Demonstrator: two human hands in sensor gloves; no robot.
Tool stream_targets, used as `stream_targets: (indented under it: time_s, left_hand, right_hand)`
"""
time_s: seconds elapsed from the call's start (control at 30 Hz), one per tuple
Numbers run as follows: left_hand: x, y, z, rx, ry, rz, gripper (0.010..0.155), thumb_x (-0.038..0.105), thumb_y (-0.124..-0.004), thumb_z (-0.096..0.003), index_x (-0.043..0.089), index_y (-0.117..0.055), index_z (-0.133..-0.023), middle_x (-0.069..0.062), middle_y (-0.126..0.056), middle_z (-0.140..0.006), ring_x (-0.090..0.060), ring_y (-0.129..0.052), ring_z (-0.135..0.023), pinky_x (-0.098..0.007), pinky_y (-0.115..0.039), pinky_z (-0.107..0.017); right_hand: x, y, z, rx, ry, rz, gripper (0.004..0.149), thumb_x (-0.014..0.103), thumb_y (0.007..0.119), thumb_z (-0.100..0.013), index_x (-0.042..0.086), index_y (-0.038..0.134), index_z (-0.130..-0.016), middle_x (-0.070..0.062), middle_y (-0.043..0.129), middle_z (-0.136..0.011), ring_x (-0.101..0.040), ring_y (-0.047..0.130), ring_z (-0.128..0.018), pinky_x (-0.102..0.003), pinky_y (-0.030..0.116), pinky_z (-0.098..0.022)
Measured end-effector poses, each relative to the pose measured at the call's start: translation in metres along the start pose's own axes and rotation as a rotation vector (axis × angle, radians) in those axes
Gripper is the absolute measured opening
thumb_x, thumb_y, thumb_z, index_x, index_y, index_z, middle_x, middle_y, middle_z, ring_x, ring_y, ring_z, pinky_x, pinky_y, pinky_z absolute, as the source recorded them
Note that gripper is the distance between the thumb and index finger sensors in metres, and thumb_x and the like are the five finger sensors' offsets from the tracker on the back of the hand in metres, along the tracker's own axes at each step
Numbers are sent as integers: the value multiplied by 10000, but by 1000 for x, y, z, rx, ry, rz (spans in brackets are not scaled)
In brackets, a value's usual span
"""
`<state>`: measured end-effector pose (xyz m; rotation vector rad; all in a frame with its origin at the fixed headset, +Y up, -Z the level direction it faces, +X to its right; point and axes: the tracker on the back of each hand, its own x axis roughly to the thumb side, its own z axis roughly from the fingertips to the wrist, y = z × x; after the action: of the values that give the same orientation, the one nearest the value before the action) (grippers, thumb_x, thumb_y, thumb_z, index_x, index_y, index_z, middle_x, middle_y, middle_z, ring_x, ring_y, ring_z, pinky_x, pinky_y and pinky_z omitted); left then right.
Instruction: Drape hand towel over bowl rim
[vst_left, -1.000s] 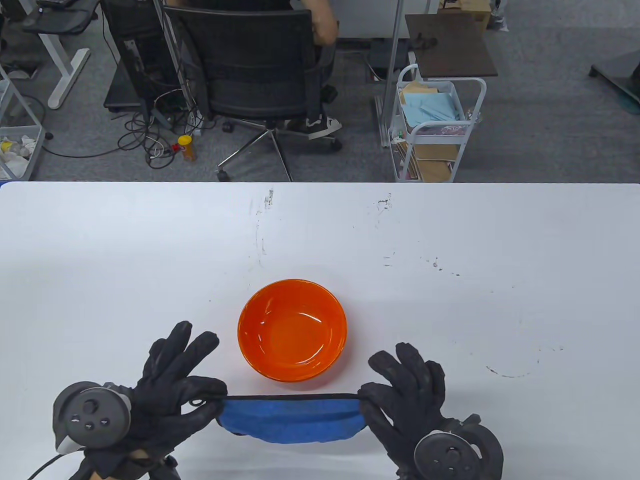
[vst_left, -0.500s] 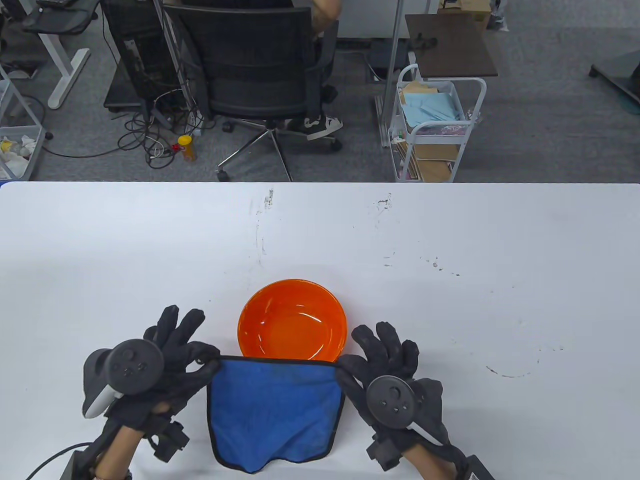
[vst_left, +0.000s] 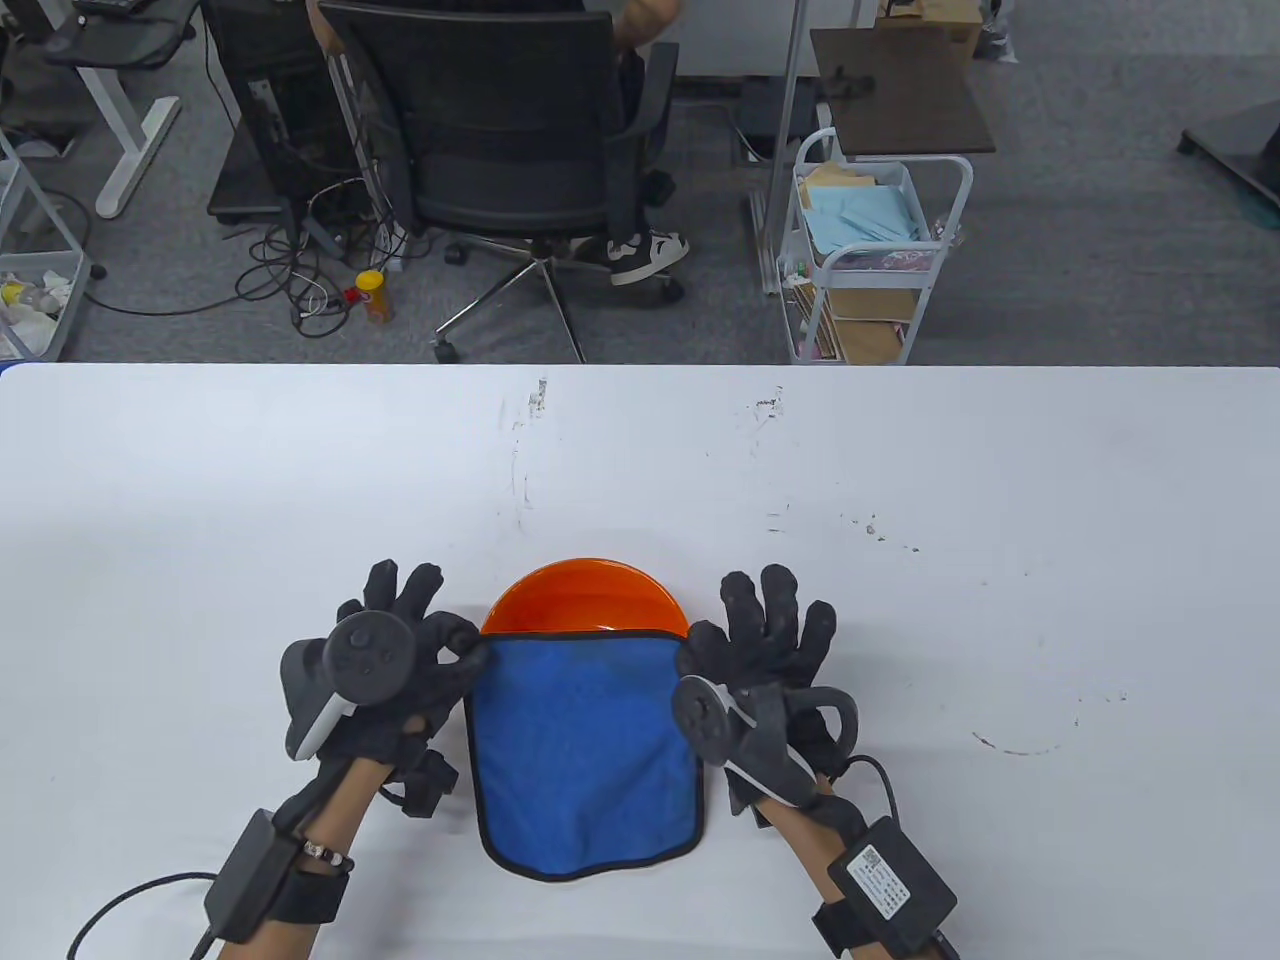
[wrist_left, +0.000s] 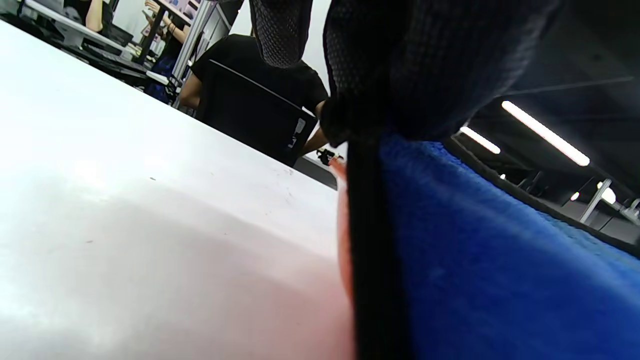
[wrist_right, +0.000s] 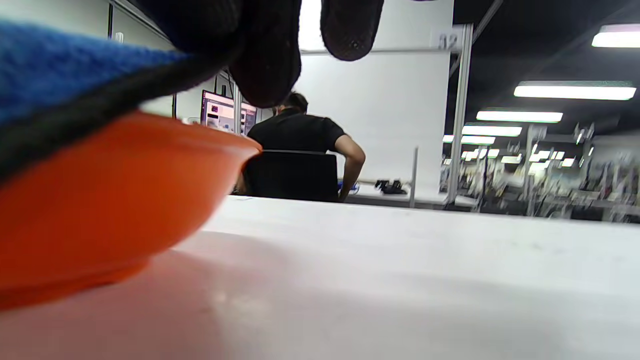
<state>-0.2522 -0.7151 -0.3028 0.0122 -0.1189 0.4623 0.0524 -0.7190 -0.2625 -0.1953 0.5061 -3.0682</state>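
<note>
A blue hand towel with a black hem (vst_left: 585, 745) is spread over the near part of an orange bowl (vst_left: 585, 600) in the table view; only the bowl's far rim shows above it. My left hand (vst_left: 455, 645) pinches the towel's far left corner beside the bowl. My right hand (vst_left: 700, 640) pinches the far right corner on the bowl's other side. The towel's lower part hangs toward me onto the white table (vst_left: 1000, 560). The left wrist view shows the towel (wrist_left: 500, 270) close up. The right wrist view shows the towel (wrist_right: 60, 70) lying above the bowl's wall (wrist_right: 100, 200).
An office chair with a seated person (vst_left: 520, 130) and a white cart (vst_left: 870, 250) stand beyond the table's far edge. Faint scuff marks (vst_left: 520, 470) dot the tabletop. Bare tabletop stretches to the left, to the right and behind the bowl.
Both hands have carried the towel forward from in front of the bowl. Its far edge has gone from the near rim to over the bowl's middle, covering most of the bowl.
</note>
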Motion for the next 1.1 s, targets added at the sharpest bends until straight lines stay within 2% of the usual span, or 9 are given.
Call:
stream_targets:
  time_s: [0.23, 0.43, 0.5, 0.57, 0.63, 0.77, 0.9, 1.0, 1.1]
  left_hand:
    - [18, -7, -16, -41, 85, -202, 395, 450, -913, -489, 209, -847, -795, -145, -471, -1218, -471, -252, -1129, -736, -176, -711]
    - [28, -18, -27, -17, 170, -270, 611, 452, -901, -484, 95, -698, -936, -188, -343, -1220, -500, -202, -1110, -727, -186, -717]
    - [30, -21, -28, -20, 178, -273, 618, 445, -893, -492, 88, -691, -954, -189, -347, -1218, -502, -198, -1108, -727, -183, -715]
    - [30, -21, -28, -21, 168, -261, 729, 452, -884, -498, 70, -612, -1056, -194, -323, -1221, -507, -186, -1105, -728, -177, -714]
    - [30, -19, -25, -9, 159, -242, 788, 481, -871, -500, 75, -560, -1100, -200, -310, -1222, -511, -182, -1102, -729, -176, -710]
    - [27, -2, -11, 13, 113, -71, 845, 538, -818, -516, 79, -480, -1139, -200, -277, -1223, -514, -160, -1095, -734, -157, -698]
    - [22, 27, 13, 9, 56, -34, 859, 594, -750, -545, 139, -381, -1173, -147, -187, -1237, -471, -76, -1098, -737, -112, -689]
    - [13, 45, 34, -42, 31, -72, 842, 609, -689, -573, 183, -298, -1186, -83, -107, -1233, -380, 15, -1082, -703, -59, -684]
    - [2, 50, 55, -131, 39, -85, 847, 622, -638, -588, 213, -195, -1183, -50, -22, -1215, -342, 71, -1066, -679, -11, -675]
  right_hand:
    - [17, 10, -12, 47, 56, 49, 446, 457, 711, -576, 157, 730, -906, -218, 457, -1152, -595, 277, -1057, -821, 194, -619]
    - [28, 17, -29, 136, 105, 92, 515, 430, 718, -578, 116, 620, -975, -244, 374, -1157, -606, 235, -1047, -821, 168, -612]
    - [29, 19, -32, 176, 108, 90, 579, 433, 706, -584, 98, 550, -1030, -257, 308, -1169, -616, 191, -1043, -824, 147, -606]
    - [29, 19, -34, 182, 116, 97, 603, 437, 690, -591, 89, 521, -1053, -254, 278, -1175, -614, 173, -1046, -822, 142, -609]
    - [27, 19, -35, 196, 116, 96, 623, 446, 678, -593, 81, 504, -1068, -258, 268, -1176, -615, 170, -1045, -822, 142, -608]
    - [14, 9, -33, 195, 130, -40, 676, 504, 607, -598, 63, 472, -1092, -275, 258, -1175, -633, 163, -1033, -828, 139, -592]
    - [-13, -20, -20, 25, 160, -231, 667, 504, 594, -600, 51, 509, -1081, -276, 322, -1169, -640, 202, -1033, -835, 151, -584]
    - [-31, -40, 0, -21, 104, -201, 689, 504, 583, -604, 56, 461, -1113, -257, 345, -1177, -601, 241, -1067, -822, 200, -622]
    - [-47, -50, 22, 30, 83, -186, 690, 492, 538, -620, 88, 363, -1151, -235, 279, -1198, -564, 176, -1084, -804, 192, -643]
